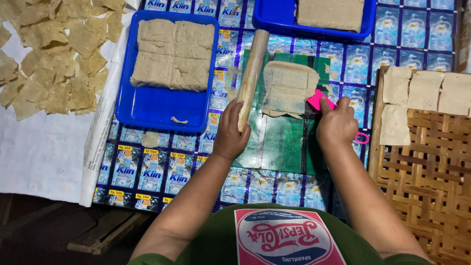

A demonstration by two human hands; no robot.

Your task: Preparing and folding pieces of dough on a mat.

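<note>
Thin, tan dough sheet (286, 89), scored into squares, ragged-edged

Left hand (229, 132) grips a wooden rolling pin (252, 73); right hand (336, 125) presses a pink scraper (318, 100) on flattened dough (287, 88).

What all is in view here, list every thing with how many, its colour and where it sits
Rolling pin: one, pale wood, on the green mat, left hand on its near end.
Rolled dough sheet: one, beige, on the green mat.
Scraper: one, pink, in the right hand at the sheet's edge.
Blue trays: two; left holds a dough slab, top one another slab.
Cut squares: several, beige, on the woven bamboo rack, right.
Dried pieces: many, tan, on white sheet, upper left.
Left hand: one.
Right hand: one.
</note>
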